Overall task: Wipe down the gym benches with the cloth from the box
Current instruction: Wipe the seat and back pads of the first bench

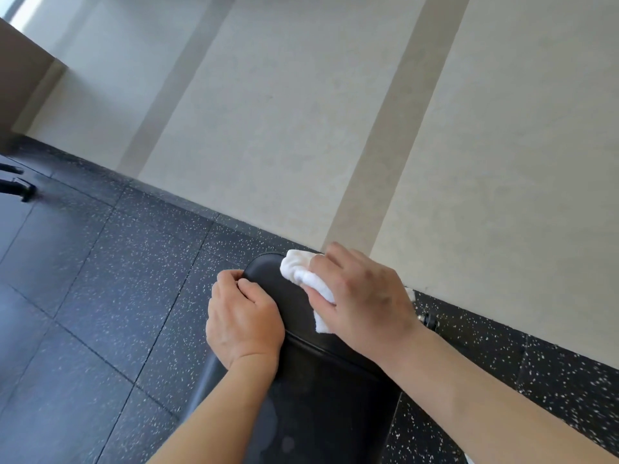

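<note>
A black padded gym bench (pixel 321 390) runs from the bottom of the view up to a rounded far end near the wall. My right hand (pixel 365 296) presses a bunched white cloth (pixel 301 272) flat against the far pad, fingers curled over it. My left hand (pixel 243 318) grips the left edge of the same pad, fingers wrapped around the rim. A seam between two pad sections crosses just below both hands. The box is not in view.
Dark speckled rubber floor tiles (pixel 110 296) surround the bench. A pale wall (pixel 335 128) with vertical bands stands just beyond the bench's far end. Black equipment feet (pixel 18 187) show at the far left. A small wheel (pixel 430 321) of the bench sits right of my wrist.
</note>
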